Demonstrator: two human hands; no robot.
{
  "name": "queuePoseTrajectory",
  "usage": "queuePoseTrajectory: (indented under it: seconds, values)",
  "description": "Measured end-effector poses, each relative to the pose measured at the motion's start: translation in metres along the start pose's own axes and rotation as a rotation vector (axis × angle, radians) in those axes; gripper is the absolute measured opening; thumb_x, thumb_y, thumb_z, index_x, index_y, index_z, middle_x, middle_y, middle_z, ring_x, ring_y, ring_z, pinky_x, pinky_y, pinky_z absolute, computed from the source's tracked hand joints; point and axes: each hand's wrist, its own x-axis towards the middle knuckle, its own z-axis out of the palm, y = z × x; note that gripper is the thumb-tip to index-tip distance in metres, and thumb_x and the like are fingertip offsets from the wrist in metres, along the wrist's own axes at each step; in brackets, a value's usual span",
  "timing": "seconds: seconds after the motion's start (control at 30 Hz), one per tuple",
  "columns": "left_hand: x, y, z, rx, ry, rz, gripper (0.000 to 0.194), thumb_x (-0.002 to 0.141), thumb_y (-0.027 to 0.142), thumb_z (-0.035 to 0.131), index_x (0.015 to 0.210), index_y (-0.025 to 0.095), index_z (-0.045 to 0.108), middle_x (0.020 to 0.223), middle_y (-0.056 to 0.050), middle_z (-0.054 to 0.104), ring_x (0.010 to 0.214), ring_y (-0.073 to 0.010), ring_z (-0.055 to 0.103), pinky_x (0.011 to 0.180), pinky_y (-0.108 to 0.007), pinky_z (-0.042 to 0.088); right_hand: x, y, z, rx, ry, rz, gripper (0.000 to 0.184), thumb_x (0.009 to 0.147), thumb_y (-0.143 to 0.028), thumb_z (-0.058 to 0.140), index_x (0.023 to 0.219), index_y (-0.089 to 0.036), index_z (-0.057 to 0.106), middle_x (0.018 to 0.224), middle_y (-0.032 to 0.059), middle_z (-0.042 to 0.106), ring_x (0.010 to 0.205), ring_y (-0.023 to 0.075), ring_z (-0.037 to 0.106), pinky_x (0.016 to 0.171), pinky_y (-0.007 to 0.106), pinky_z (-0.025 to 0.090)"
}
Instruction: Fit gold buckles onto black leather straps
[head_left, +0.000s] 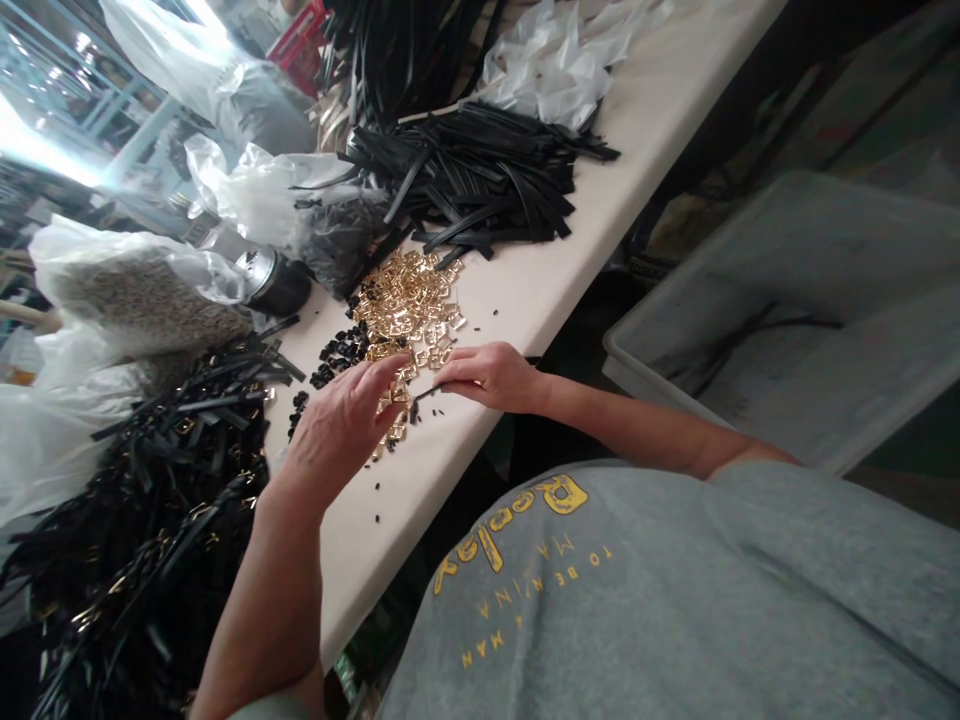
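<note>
My right hand (491, 376) is closed in a pinch on a thin black strap (429, 392), whose end sticks out toward the gold buckles. My left hand (349, 405) is over the near part of the gold buckle pile (409, 295), with thumb and fingers apart. Whether its fingertips touch a buckle is hard to make out. Small black loops (341, 350) lie in a heap just beyond my left hand. A few tiny black bits are scattered on the white table (517, 270) near both hands.
Loose black straps (480, 180) are heaped farther along the table, beside a crumpled plastic bag (555, 60). Straps with gold buckles (165, 510) pile up at the left. Filled plastic bags (142, 300) and a dark can (274, 280) line the far side. A pale bin (795, 330) stands right.
</note>
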Motion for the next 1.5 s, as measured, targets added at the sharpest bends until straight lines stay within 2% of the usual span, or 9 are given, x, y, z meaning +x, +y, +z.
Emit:
queuePoseTrajectory:
  seconds: [0.33,0.57,0.73,0.87,0.97,1.07,1.2,1.33,1.5]
  values:
    - [0.009,0.008,-0.002,-0.038,-0.090,0.019,0.057,0.084,0.021,0.062,0.139,0.023,0.050,0.098,-0.006,0.072,0.084,-0.0241,0.068,0.078,-0.035,0.052,0.012,-0.006,-0.005,-0.220,-0.015,-0.058,0.029,0.104,-0.029,0.043,0.102,-0.022,0.072,0.102,0.0065,0.070,0.088,0.0173,0.062,0.075,0.032,0.042]
    - [0.014,0.003,0.004,-0.249,-0.056,0.030,0.031,0.088,0.020,0.056,0.118,0.023,0.063,0.084,0.000,0.071,0.071,-0.0169,0.066,0.071,-0.029,0.050,0.006,-0.007,0.004,-0.304,-0.065,-0.069,0.026,0.103,-0.028,0.045,0.100,-0.021,0.070,0.094,0.0051,0.069,0.082,0.0153,0.060,0.070,0.029,0.037]
    - [0.035,-0.040,0.048,-0.248,0.387,-0.364,0.009,0.087,0.021,0.060,0.091,0.019,0.068,0.081,-0.002,0.068,0.071,-0.0178,0.062,0.074,-0.033,0.049,0.035,-0.008,0.039,-0.399,-0.173,0.232,0.028,0.101,-0.016,0.040,0.105,-0.014,0.068,0.099,0.0110,0.070,0.076,0.0165,0.058,0.062,0.030,0.032]
    - [0.004,-0.014,0.088,-0.234,0.634,-0.497,0.014,0.093,0.027,0.058,0.100,0.018,0.067,0.094,-0.006,0.067,0.081,-0.0205,0.062,0.077,-0.037,0.050,0.051,0.005,0.052,-0.326,-0.177,0.358,0.025,0.095,-0.009,0.044,0.105,-0.012,0.066,0.101,0.0117,0.070,0.076,0.0164,0.056,0.064,0.030,0.033]
    - [-0.027,0.040,0.113,-0.353,0.257,-0.085,0.019,0.084,0.028,0.073,0.103,0.027,0.070,0.113,-0.007,0.068,0.102,-0.0269,0.063,0.089,-0.042,0.050,0.051,0.019,0.046,-0.064,-0.013,0.479,0.019,0.097,-0.022,0.050,0.102,-0.014,0.066,0.089,0.0064,0.069,0.073,0.0148,0.056,0.066,0.028,0.036]
    - [-0.038,0.066,0.127,-0.323,0.076,0.003,0.017,0.087,0.023,0.069,0.101,0.031,0.073,0.122,-0.007,0.067,0.109,-0.0277,0.062,0.092,-0.043,0.049,0.047,0.030,0.034,0.201,0.146,0.506,0.018,0.096,-0.028,0.053,0.096,-0.015,0.065,0.074,0.0007,0.063,0.064,0.0122,0.054,0.064,0.026,0.039]
    - [-0.046,0.040,0.124,-0.394,0.198,-0.037,0.016,0.093,0.027,0.062,0.104,0.027,0.073,0.108,-0.008,0.072,0.099,-0.0230,0.066,0.089,-0.038,0.051,0.036,0.040,0.012,0.275,0.262,0.483,0.018,0.093,-0.030,0.056,0.100,-0.016,0.066,0.077,-0.0001,0.064,0.063,0.0120,0.055,0.064,0.024,0.042]
    - [-0.057,0.002,0.116,-0.285,0.408,-0.346,0.017,0.091,0.029,0.063,0.103,0.025,0.073,0.106,-0.008,0.072,0.098,-0.0243,0.067,0.089,-0.040,0.052,0.018,0.047,-0.015,0.121,0.296,0.508,0.017,0.090,-0.029,0.059,0.096,-0.017,0.068,0.079,0.0019,0.067,0.065,0.0140,0.058,0.064,0.025,0.044]
    - [-0.042,-0.016,0.114,-0.140,0.274,-0.313,0.018,0.089,0.032,0.064,0.101,0.023,0.074,0.101,-0.010,0.072,0.094,-0.0264,0.066,0.084,-0.040,0.052,0.006,0.051,-0.023,-0.024,0.256,0.501,0.017,0.091,-0.028,0.058,0.096,-0.017,0.071,0.079,0.0033,0.071,0.066,0.0160,0.061,0.066,0.027,0.044]
